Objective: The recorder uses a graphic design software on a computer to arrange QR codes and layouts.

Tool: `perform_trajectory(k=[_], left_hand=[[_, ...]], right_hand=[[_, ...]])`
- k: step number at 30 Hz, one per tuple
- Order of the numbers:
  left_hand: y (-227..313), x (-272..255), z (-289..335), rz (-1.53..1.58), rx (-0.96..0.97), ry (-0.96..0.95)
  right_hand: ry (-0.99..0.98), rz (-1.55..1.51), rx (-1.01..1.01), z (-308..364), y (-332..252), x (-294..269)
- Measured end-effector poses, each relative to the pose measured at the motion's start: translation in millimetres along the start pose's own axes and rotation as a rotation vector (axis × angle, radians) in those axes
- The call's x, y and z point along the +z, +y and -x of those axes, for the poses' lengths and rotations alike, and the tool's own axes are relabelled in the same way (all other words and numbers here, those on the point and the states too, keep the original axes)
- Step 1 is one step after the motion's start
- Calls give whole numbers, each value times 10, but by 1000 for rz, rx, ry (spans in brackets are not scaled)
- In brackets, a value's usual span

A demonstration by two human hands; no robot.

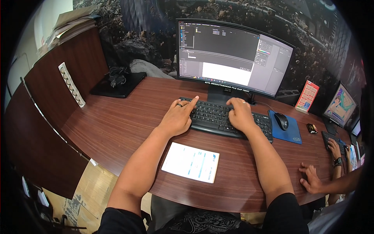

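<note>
Both of my hands rest over a black keyboard [210,115] on the brown wooden desk. My left hand [178,117] lies on its left end, with the index finger stretched toward the top row and a dark ring on one finger. Over the right-middle keys is my right hand [240,114], its fingers bent and apart, a thin ring on one of them. Neither hand holds anything. Behind the keyboard stands a curved monitor [233,54] showing a dark file window over an editing program. Between my forearms a white printed paper pad [191,162] lies flat.
Right of the keyboard, a black mouse [281,121] sits on a blue mouse pad [290,134]. A red desk calendar [307,96] and a small dark box [312,128] are farther right. Another person's hand [310,178] rests on the desk. A closed black laptop [117,90] lies back left, cable on top.
</note>
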State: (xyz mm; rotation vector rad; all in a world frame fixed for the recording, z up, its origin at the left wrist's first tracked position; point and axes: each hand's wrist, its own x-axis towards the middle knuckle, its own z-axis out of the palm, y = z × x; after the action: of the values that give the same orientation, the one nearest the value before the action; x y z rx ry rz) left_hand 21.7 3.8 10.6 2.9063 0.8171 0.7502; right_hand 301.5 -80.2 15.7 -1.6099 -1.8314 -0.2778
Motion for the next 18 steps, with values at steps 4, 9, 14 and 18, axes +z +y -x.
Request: perform_trajectory(k=[4,9,14,18], left_hand=[[-55,8,40,22,38,50],[-86,1,54,15,-12,15],[6,61,-10,36,44,16],[52,93,9,42,-31,-73]], right_hand=[[-33,32,195,-38,226,-189],[-179,-151,358,-22,301,-405],[-254,-151,282,9,271,-282],[-164,-113,101,-41,45,-210]])
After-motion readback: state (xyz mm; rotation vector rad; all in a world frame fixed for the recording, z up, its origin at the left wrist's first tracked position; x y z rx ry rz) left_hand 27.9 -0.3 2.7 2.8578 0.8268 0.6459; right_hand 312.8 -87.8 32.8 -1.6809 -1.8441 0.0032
